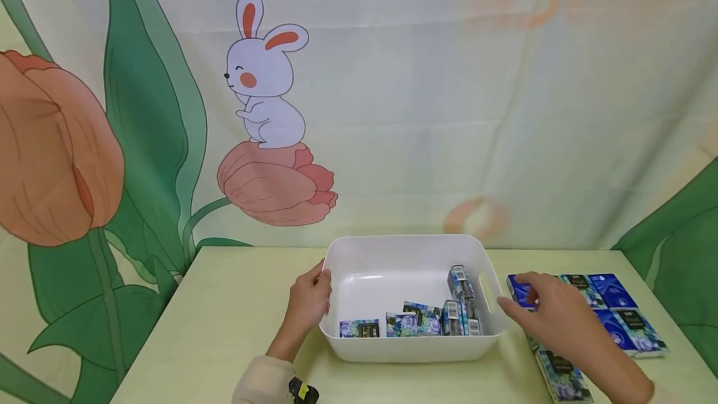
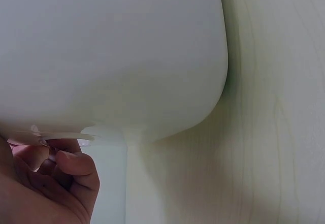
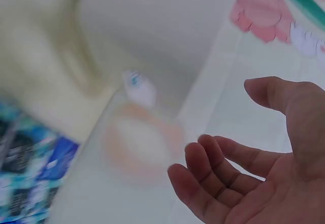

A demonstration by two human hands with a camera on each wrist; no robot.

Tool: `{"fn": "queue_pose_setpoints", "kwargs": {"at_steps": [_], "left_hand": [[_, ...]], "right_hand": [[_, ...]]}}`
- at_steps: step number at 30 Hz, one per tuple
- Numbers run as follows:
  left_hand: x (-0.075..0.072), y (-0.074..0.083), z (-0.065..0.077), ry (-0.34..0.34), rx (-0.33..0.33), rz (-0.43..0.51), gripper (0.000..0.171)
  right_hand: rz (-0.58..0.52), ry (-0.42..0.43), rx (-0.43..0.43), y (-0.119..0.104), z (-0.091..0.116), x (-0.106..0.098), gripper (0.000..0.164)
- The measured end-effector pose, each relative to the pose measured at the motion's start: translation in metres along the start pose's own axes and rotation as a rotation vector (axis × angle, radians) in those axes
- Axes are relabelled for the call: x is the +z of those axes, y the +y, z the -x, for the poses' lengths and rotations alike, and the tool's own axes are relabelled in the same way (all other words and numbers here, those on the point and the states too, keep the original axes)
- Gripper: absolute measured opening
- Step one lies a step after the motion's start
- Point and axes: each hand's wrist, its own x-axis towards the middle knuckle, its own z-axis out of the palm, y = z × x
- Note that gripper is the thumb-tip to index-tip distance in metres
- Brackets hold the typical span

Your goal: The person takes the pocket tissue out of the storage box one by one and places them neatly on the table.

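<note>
A white plastic bin (image 1: 409,350) stands on the table with several small floral-print tissue packs (image 1: 422,319) along its front and right sides. My left hand (image 1: 310,298) grips the bin's left side; in the left wrist view its fingers (image 2: 76,164) curl at the handle slot under the rim. My right hand (image 1: 561,317) hovers just past the bin's right handle hole, thumb and fingers spread and holding nothing. Below and beyond it lie more packs, some floral (image 1: 639,330) and some dark blue (image 1: 614,290), partly hidden by that hand.
The pale wood-look table (image 1: 224,329) extends to both sides of the bin. Behind it hangs a cloth backdrop (image 1: 404,111) printed with a rabbit and tulips. A single floral pack (image 1: 563,376) lies near the front right.
</note>
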Motion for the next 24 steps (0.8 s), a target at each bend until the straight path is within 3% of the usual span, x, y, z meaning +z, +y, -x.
{"fn": "queue_pose_setpoints", "kwargs": {"at_steps": [6,11,17,24], "left_hand": [[0.001,0.001,-0.001,0.002,-0.007,-0.009,0.043],[0.000,0.000,-0.001,0.007,-0.015,0.004,0.043],[0.000,0.001,-0.001,0.004,-0.028,0.002,0.044],[0.000,0.002,0.000,-0.004,-0.043,0.007,0.044]], "right_hand": [[-0.003,-0.051,-0.140,-0.041,-0.037,-0.004,0.063],[0.028,-0.147,-0.221,-0.062,-0.071,0.001,0.058],[0.211,-0.316,-0.184,-0.079,-0.102,0.024,0.043],[0.393,-0.421,-0.093,-0.090,-0.109,0.046,0.037]]}}
